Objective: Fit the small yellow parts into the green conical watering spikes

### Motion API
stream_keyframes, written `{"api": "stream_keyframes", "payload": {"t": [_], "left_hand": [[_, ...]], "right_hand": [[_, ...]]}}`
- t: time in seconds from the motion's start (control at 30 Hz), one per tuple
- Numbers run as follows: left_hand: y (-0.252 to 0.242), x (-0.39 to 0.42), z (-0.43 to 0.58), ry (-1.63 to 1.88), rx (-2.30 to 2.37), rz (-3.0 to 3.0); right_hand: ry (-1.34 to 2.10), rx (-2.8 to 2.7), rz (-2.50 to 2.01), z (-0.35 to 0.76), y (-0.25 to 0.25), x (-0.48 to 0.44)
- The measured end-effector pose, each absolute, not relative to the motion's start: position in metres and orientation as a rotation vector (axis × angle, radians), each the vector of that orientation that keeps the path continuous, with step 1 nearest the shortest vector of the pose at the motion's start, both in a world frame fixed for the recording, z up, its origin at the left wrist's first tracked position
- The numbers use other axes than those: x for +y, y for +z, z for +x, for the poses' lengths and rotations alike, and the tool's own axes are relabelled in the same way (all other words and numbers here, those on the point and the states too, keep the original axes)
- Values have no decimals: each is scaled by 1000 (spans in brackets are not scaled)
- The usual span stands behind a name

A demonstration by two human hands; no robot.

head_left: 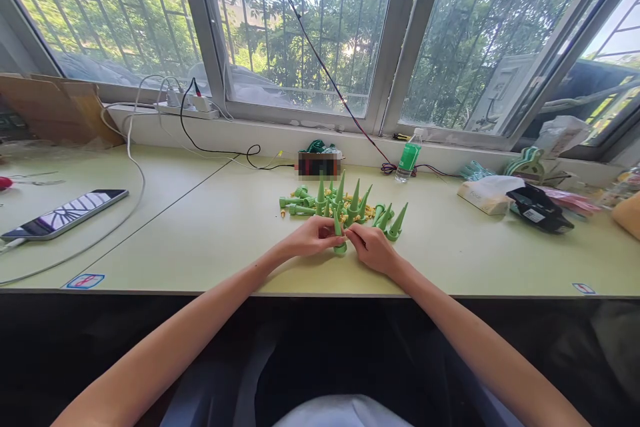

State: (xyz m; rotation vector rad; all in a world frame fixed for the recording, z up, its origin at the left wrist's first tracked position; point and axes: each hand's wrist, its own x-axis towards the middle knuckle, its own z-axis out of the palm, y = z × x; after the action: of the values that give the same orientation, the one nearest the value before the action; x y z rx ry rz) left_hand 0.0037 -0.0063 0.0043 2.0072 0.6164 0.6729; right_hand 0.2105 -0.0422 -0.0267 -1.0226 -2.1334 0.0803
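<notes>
Both of my hands meet at the middle of the pale green table (pixel 210 227). My left hand (pixel 311 237) is closed, its fingers pinched on a green cone-shaped plastic spike (pixel 340 237) that stands upright. My right hand (pixel 371 247) is closed too, its fingertips pressed to the same spike from the right. Just behind them lies a pile of several green spikes (pixel 350 203), some upright and some lying down, mixed with small yellow parts (pixel 369 211).
A phone (pixel 65 213) on a white cable lies at the left. A green-labelled bottle (pixel 409 156) stands by the window sill. A tissue pack (pixel 487 192), a black pouch (pixel 537 209) and bags sit at the right. A power strip (pixel 187 107) and cardboard (pixel 55 107) are at the back left.
</notes>
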Motion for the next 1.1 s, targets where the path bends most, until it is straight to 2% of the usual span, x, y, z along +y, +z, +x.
{"api": "stream_keyframes", "payload": {"t": [0.73,1.1], "left_hand": [[15,-10,3,642,669,1903],[12,-7,-1,659,650,1840]], "right_hand": [[143,-2020,-1025,209,-27,-42],[141,-2019,-883,210,-26,-40]]}}
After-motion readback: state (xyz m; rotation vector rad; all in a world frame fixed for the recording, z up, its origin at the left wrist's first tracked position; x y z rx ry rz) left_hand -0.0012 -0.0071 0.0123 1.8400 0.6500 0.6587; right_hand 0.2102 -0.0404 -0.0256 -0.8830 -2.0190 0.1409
